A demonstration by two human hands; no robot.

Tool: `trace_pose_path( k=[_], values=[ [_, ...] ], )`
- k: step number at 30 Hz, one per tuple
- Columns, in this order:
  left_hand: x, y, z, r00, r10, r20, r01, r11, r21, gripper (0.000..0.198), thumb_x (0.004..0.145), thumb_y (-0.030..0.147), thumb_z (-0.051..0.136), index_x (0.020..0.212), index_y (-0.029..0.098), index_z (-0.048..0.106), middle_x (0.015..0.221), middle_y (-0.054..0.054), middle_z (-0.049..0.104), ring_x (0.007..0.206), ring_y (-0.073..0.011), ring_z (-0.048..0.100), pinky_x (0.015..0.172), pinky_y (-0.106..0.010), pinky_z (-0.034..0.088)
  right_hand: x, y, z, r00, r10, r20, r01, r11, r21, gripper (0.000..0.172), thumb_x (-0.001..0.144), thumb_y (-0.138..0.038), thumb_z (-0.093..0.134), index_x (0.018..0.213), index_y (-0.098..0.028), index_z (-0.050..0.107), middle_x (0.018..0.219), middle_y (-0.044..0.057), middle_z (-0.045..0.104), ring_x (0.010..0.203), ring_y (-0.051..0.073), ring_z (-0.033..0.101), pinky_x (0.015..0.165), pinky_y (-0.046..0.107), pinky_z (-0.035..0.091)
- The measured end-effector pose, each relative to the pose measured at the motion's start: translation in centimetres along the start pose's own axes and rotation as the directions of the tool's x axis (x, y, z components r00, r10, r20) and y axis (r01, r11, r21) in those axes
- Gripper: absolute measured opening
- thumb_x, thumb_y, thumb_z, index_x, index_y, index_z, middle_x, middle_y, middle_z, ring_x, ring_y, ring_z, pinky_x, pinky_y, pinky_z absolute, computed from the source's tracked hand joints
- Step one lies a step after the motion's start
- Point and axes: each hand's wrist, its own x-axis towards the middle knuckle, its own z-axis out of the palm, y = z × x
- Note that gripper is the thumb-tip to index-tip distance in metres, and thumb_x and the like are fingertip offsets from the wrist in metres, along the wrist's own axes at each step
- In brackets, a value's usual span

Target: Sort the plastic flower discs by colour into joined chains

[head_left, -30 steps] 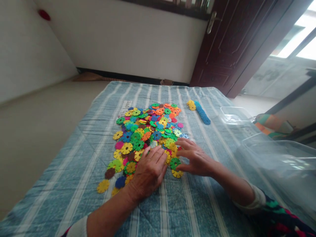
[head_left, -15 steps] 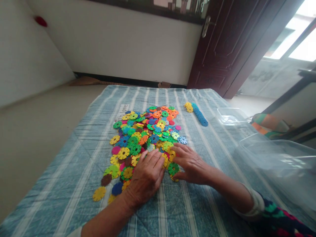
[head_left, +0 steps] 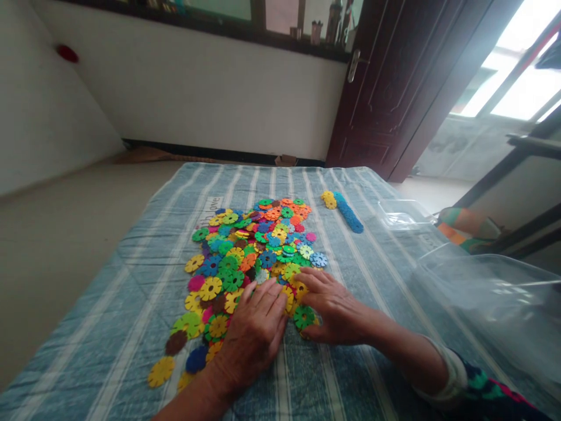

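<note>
A heap of colourful flower-shaped plastic discs [head_left: 249, 245] lies on a blue striped cloth [head_left: 131, 280]. My left hand [head_left: 256, 330] rests flat on the near edge of the heap, fingers stretched forward over yellow and green discs. My right hand [head_left: 335, 310] lies beside it, fingers spread toward the heap, thumb next to a green disc [head_left: 304, 316]. Neither hand holds anything that I can see. A joined row of blue discs with yellow ones at its end [head_left: 346, 211] lies apart at the far right.
A clear plastic bin [head_left: 486, 292] stands at the right, a clear lid [head_left: 401, 213] behind it. A dark wooden door [head_left: 394, 88] and white wall lie beyond the cloth. Bare floor [head_left: 52, 234] is on the left.
The camera has tilted, so the whole scene sits lower in view. Both hands stay at the heap's near edge; the right hand has drawn slightly closer to the left.
</note>
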Motion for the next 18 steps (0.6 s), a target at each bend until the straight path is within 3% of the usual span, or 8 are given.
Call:
trace_pose_path(
  k=[5, 11, 18],
  values=[
    [0.0, 0.1, -0.2, 1.000, -0.007, 0.008, 0.007, 1.000, -0.019, 0.023, 0.091, 0.018, 0.046, 0.107, 0.014, 0.063, 0.111, -0.012, 0.069, 0.110, -0.0283, 0.060, 0.098, -0.050, 0.042, -0.1, -0.2, -0.2, 0.998, -0.056, -0.018, 0.056, 0.998, -0.020, 0.031, 0.074, -0.033, 0.073, 0.097, -0.013, 0.067, 0.137, 0.016, 0.053, 0.135, 0.032, 0.038, 0.112, 0.049, 0.032],
    [0.2, 0.6, -0.9, 1.000, -0.021, 0.013, 0.022, 0.996, -0.090, 0.023, 0.092, 0.024, 0.048, 0.104, 0.013, 0.064, 0.110, -0.012, 0.070, 0.110, -0.0281, 0.060, 0.099, -0.050, 0.043, -0.3, -0.2, 0.7, 0.985, -0.124, -0.119, 0.123, 0.992, -0.023, 0.011, 0.083, -0.022, 0.063, 0.087, -0.014, 0.068, 0.126, 0.014, 0.060, 0.130, 0.029, 0.045, 0.106, 0.045, 0.042],
    [0.7, -0.3, -1.4, 0.985, -0.094, -0.142, 0.079, 0.991, -0.105, 0.013, 0.090, 0.017, 0.053, 0.096, 0.016, 0.064, 0.102, -0.010, 0.071, 0.101, -0.0222, 0.063, 0.095, -0.042, 0.048, -0.1, 0.0, 1.0, 0.929, -0.214, -0.302, 0.216, 0.976, -0.027, 0.016, 0.089, -0.011, 0.049, 0.082, -0.018, 0.062, 0.106, 0.011, 0.066, 0.112, 0.023, 0.058, 0.095, 0.041, 0.052]
  ],
)
